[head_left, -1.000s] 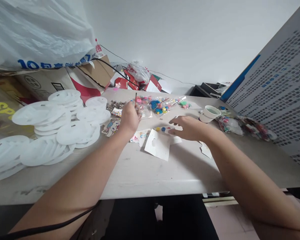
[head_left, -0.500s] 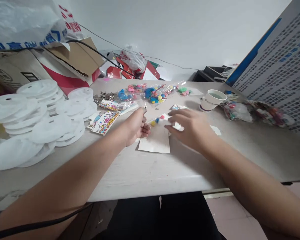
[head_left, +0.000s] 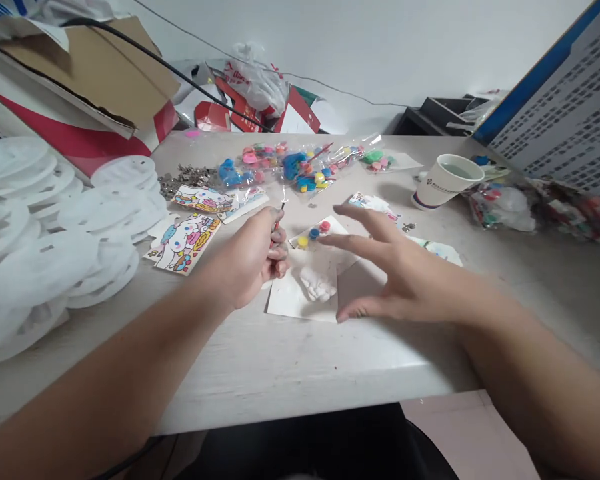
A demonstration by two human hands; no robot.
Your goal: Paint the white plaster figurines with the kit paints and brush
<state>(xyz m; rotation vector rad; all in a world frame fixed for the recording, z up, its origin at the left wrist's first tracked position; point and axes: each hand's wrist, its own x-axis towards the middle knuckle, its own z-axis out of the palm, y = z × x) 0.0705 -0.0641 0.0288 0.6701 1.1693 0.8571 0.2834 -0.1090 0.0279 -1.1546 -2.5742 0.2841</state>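
Note:
My left hand [head_left: 257, 257] is closed around a thin paintbrush [head_left: 283, 204], whose dark tip points up and away; a bit of red handle shows between the fingers. Beside it lies a white card [head_left: 285, 300] with a small white moulded figure [head_left: 317, 285] on it. Just beyond the figure stand small paint pots [head_left: 314, 234] in yellow, blue and red. Over the right edge of the card, my right hand [head_left: 405, 267] is spread with its fingers apart and nothing in it. Its thumb tip is near the card's lower right corner.
Stacked white discs [head_left: 55, 267] fill the left side. Printed cartoon cards [head_left: 187, 243] lie left of my left hand. Bags of coloured pieces [head_left: 305, 170] and a pile of metal bits [head_left: 195, 177] sit behind. A paper cup [head_left: 447, 181] holding liquid stands at right.
The white figure now lies on the card, where bare surface showed before. My right hand has come nearer and its fingers have spread. My left hand keeps the paintbrush; the view has shifted.

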